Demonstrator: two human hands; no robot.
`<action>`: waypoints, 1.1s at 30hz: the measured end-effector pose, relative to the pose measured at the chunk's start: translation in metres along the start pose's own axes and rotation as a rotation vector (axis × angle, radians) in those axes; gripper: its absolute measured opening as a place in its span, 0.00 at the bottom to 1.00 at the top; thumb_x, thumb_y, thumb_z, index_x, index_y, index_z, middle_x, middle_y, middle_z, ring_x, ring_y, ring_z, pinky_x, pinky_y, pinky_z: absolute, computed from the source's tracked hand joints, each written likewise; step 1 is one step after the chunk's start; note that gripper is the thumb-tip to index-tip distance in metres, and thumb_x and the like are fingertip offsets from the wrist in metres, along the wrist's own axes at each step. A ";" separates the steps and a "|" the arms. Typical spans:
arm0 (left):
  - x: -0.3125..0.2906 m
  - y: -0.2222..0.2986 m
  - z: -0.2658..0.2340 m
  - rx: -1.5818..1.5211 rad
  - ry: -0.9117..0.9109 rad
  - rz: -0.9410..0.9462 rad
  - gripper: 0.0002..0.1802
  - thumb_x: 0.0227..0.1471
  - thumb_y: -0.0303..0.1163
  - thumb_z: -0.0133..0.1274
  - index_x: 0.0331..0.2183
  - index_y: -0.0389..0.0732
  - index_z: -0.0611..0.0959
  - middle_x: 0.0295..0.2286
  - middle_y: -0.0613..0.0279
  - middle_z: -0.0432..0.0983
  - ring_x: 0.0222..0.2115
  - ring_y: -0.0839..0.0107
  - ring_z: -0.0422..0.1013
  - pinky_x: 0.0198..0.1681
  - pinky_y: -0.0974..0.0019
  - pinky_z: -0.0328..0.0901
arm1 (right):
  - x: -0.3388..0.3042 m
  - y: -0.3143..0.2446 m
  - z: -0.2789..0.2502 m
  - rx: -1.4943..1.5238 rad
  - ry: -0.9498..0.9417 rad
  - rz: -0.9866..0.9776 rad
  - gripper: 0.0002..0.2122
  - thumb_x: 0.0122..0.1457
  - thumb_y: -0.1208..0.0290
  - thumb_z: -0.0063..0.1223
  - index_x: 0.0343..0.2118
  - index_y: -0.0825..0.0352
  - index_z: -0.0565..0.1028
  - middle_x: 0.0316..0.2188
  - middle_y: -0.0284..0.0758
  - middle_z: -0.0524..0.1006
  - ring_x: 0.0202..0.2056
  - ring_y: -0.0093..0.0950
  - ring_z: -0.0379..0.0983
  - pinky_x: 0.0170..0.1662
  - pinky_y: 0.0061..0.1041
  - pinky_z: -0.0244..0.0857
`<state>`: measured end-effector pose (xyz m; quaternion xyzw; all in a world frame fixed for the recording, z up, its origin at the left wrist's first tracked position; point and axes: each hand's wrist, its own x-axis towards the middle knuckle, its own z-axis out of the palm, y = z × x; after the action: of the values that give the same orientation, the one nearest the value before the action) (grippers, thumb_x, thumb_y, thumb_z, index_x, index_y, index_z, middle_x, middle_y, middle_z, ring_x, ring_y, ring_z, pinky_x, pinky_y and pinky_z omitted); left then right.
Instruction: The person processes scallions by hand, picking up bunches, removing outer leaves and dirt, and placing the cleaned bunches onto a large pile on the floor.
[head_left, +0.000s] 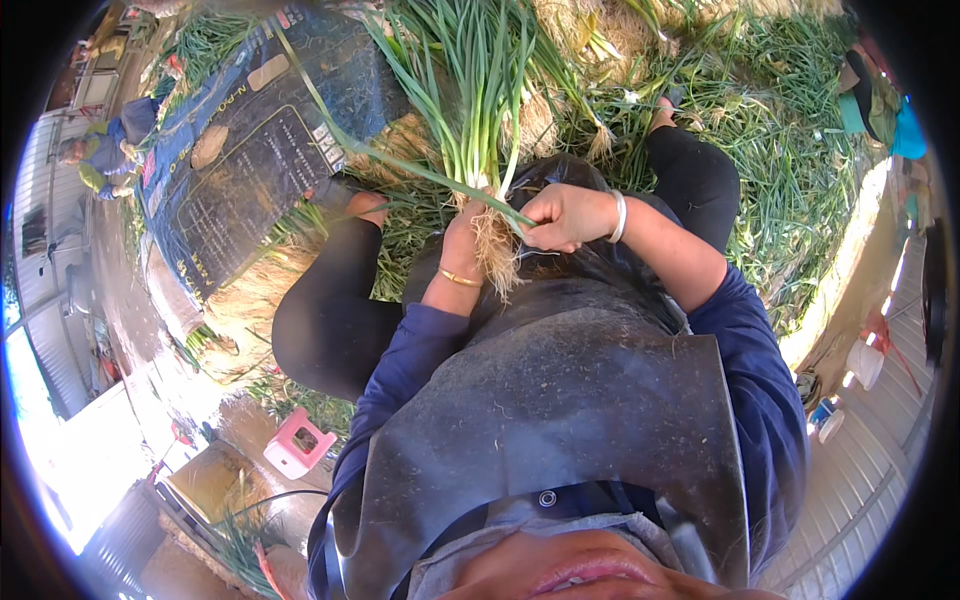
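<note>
A bunch of spring onions (482, 130) stands in front of me, green leaves pointing away and pale roots (497, 250) hanging toward my apron. My left hand (460, 242) is wrapped round the bunch's white lower stems from the left. Close beside it, my right hand (568, 218) pinches the end of a long, flat green strip (415, 173). This strip crosses over the stems and runs up to the far left. Whether it is a tie or a leaf, I cannot tell. Part of my left hand's fingers is hidden behind the stems and roots.
A dark printed sack (250, 160) covers a heap at the left. Loose green leaves (790, 200) lie thick on the right, and more rooted onions (600, 40) are piled beyond. A pink stool (300, 443) stands at lower left. Another person (110, 155) is at far left.
</note>
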<state>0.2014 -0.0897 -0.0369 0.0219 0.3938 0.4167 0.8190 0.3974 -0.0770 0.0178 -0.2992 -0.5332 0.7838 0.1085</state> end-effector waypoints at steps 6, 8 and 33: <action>-0.001 0.011 0.013 0.179 -0.028 -0.007 0.15 0.54 0.37 0.47 0.37 0.35 0.75 0.24 0.62 0.72 0.23 0.74 0.69 0.24 0.74 0.64 | -0.003 -0.002 -0.018 0.352 -0.392 -0.092 0.11 0.54 0.70 0.54 0.20 0.70 0.69 0.09 0.27 0.65 0.10 0.14 0.59 0.12 0.14 0.51; -0.006 0.017 0.008 0.182 -0.054 -0.136 0.17 0.52 0.40 0.50 0.38 0.36 0.74 0.24 0.63 0.71 0.20 0.76 0.68 0.19 0.77 0.62 | 0.000 0.005 -0.020 0.479 -0.379 -0.197 0.11 0.55 0.71 0.52 0.19 0.69 0.67 0.08 0.27 0.64 0.09 0.15 0.59 0.12 0.16 0.50; -0.043 0.041 0.049 -0.044 -0.250 0.060 0.21 0.46 0.20 0.51 0.45 0.36 0.68 0.33 0.55 0.70 0.29 0.75 0.68 0.25 0.76 0.64 | -0.039 -0.012 -0.043 0.505 -0.176 -0.560 0.13 0.54 0.72 0.50 0.16 0.70 0.68 0.08 0.30 0.65 0.09 0.17 0.61 0.12 0.15 0.50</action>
<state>0.1919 -0.0788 0.0382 0.0674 0.2786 0.4437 0.8491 0.4515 -0.0583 0.0318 -0.0376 -0.3918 0.8530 0.3427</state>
